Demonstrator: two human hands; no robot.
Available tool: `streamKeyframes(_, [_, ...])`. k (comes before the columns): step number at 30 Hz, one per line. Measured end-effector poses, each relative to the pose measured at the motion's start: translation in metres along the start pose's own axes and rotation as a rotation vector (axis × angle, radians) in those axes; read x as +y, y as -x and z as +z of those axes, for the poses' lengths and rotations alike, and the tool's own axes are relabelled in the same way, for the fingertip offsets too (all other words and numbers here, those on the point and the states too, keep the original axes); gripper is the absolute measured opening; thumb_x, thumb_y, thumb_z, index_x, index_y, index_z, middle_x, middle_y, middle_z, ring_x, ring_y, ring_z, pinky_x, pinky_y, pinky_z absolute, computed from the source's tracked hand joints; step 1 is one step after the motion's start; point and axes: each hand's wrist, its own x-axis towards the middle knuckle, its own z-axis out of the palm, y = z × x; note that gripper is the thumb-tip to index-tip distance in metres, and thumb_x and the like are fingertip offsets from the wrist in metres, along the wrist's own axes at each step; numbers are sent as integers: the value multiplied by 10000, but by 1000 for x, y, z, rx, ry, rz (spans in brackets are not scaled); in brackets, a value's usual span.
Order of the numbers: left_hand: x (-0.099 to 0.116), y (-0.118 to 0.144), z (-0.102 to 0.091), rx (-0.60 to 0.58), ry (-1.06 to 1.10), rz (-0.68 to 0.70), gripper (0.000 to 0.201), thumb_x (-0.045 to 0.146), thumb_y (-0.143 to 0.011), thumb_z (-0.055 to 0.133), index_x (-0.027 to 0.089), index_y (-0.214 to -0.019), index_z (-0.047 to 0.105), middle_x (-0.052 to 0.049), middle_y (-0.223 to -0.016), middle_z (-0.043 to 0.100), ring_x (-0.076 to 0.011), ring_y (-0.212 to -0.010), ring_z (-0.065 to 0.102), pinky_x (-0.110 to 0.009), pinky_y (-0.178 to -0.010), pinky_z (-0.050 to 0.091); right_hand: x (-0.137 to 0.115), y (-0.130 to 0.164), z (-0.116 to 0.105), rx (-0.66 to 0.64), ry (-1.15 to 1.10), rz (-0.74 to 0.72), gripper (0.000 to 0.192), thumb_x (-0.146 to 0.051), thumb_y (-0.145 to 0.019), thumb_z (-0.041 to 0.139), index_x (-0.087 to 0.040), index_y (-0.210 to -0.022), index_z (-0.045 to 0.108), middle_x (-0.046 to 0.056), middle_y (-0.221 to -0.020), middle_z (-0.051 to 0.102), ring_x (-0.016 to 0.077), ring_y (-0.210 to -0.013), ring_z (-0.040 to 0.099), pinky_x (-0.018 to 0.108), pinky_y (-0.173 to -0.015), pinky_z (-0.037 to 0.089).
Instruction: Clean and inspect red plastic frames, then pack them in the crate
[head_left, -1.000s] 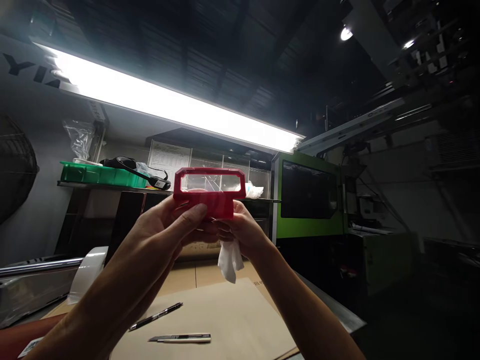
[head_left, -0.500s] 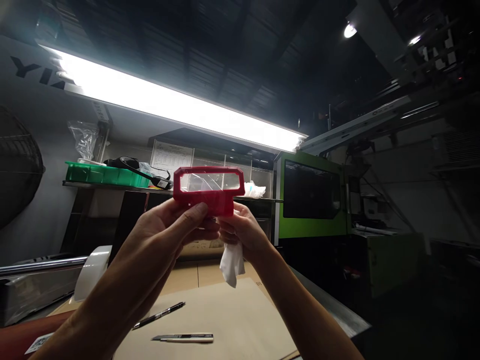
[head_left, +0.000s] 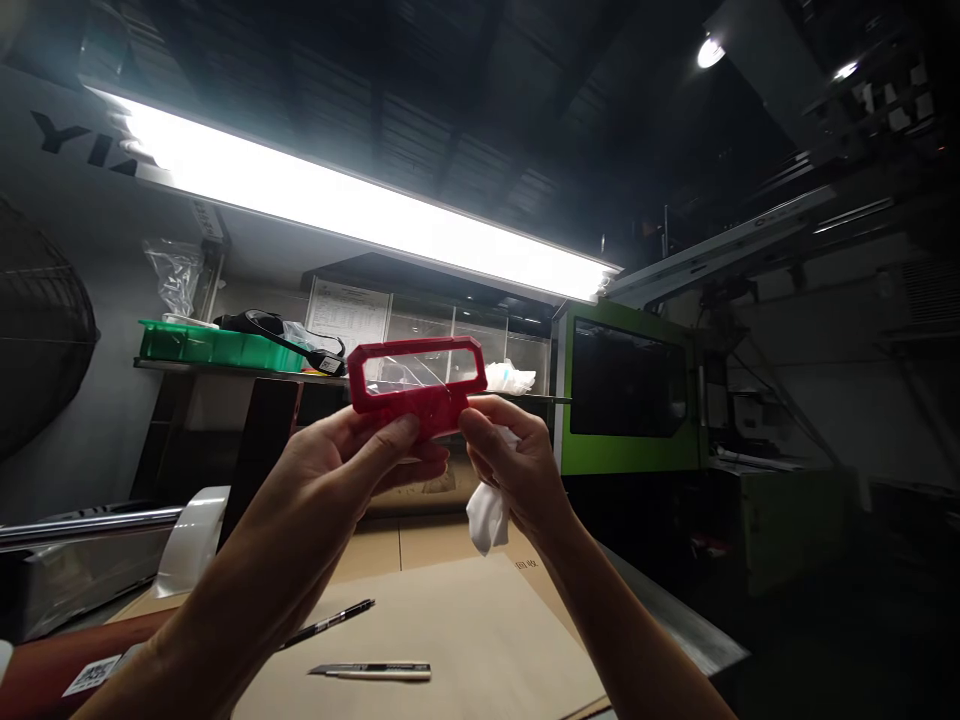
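Left hand (head_left: 352, 455) clamped on the lower edge of the red frame (head_left: 417, 373), thumb laid across the front of its solid bottom part. Right hand (head_left: 517, 465) closed around a white cloth (head_left: 487, 515), fingertips touching the frame's lower right corner; cloth hanging down below the palm. Red frame held up at about face height, upright, wide clear window on top, well above the worktop (head_left: 480, 640).

Seen through and behind the frame: a shelf (head_left: 225, 370) carrying a green tray (head_left: 210, 345) to the frame's left, with dark goggles (head_left: 289, 340) lying against the tray. Above the frame, a long bright light strip (head_left: 360, 215). To the frame's right, a green machine (head_left: 626, 400) with a dark window. Crumpled white material (head_left: 510, 377) just right of the frame, on the same shelf.

Below the frame, on cardboard covering the worktop: a black pen (head_left: 330, 624) and a utility knife (head_left: 371, 671), near each other, both well apart from the hands. Lower left of the frame, a roll of tape (head_left: 191, 530) standing beside a metal bar (head_left: 82, 525). Forearms crossing in front of the worktop and hiding part of the cardboard.
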Motion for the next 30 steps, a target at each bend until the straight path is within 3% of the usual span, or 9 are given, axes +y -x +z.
streamKeyframes(6, [-3,1,-1,-12,7,-14,306,388,-741,697,232,-1002,672,-4,-916,743,-142,-761,673,-207,-692,545,-2,3,5,48,113,-66,181,-352,-786,662,-184,-732,617,-75,-489,421,50,-421,345,212,-411,270])
streamKeyframes(11, [0,-1,-7,18,-151,9,369,414,-758,666,221,-1071,640,-24,-906,743,-183,-804,692,-250,-723,554,-3,4,7,133,192,-114,189,-358,-789,649,-186,-722,610,-72,-503,410,57,-436,324,220,-420,270])
streamKeyframes(15, [4,-3,-15,49,-291,-15,348,445,-744,662,175,-963,664,-37,-731,742,-199,-731,704,-258,-684,557,-4,4,7,178,253,-152,186,-344,-804,626,-183,-714,602,-67,-507,421,63,-451,335,223,-429,274])
streamKeyframes(24, [7,-3,-31,-58,-403,-91,288,470,-710,673,189,-766,701,-86,-794,747,-240,-756,708,-278,-687,570,2,4,3,200,230,-110,197,-349,-804,629,-177,-712,597,-70,-508,410,57,-448,335,210,-417,257])
streamKeyframes(30, [12,4,-55,72,-477,-134,266,467,-659,699,219,-756,706,-66,-735,751,-217,-732,697,-227,-634,546,1,-1,-18,261,195,-111,218,-378,-778,659,-189,-695,588,-78,-490,381,51,-424,294,198,-389,220])
